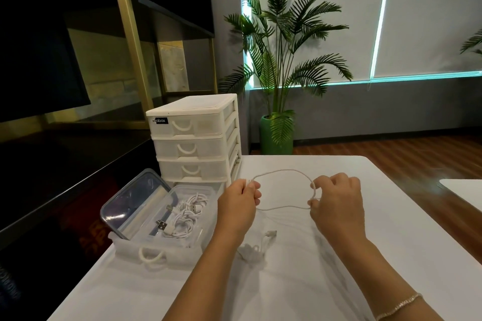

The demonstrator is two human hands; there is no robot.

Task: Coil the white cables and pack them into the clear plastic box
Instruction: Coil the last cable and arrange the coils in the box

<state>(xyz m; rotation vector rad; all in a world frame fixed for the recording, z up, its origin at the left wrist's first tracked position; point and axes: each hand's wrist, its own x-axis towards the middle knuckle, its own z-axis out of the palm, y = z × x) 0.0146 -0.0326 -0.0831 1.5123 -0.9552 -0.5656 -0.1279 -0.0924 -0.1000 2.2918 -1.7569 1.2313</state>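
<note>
A white cable (281, 171) forms a wide loop held above the white table (365, 255). My left hand (238, 206) pinches its left side, and my right hand (336, 200) pinches its right side, fingers curled round the cord. The cable's loose tail and plug (270, 234) hang down to the table between my forearms. The clear plastic box (159, 250) sits at the table's left edge, to the left of my left hand. Several coiled white cables (186, 216) with USB plugs lie inside it. Its clear lid (135, 203) leans open on the far left side.
A white three-drawer organiser (193, 138) stands right behind the box. A dark counter runs along the left. A potted palm (277, 135) stands on the wooden floor beyond the table. Another white table edge (464, 190) shows at the right.
</note>
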